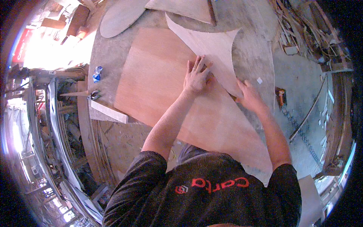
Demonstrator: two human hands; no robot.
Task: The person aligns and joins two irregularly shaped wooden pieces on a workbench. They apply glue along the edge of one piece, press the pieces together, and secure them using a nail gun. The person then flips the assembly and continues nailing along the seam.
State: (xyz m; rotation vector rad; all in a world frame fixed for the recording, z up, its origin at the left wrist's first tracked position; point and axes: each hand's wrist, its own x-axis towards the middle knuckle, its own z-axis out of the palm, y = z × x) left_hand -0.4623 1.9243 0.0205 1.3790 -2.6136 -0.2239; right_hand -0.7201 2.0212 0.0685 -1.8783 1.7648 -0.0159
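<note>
A pale plywood piece with concave curved edges lies over a larger reddish-brown plywood sheet on the worktable. My left hand rests with fingers stretched out, its fingertips at the pale piece's left edge and its palm over the brown sheet. On the other side, my right hand has its fingers curled around the near end of the pale piece, thumb along its right edge. The underside of that grip is hidden.
Pliers, a crumpled blue-and-white wrapper and a white-edged strip lie at the table's left. Rounded board sits at the far side. An orange-and-black tool with a coiled hose is at the right. Scrap wood is piled beyond.
</note>
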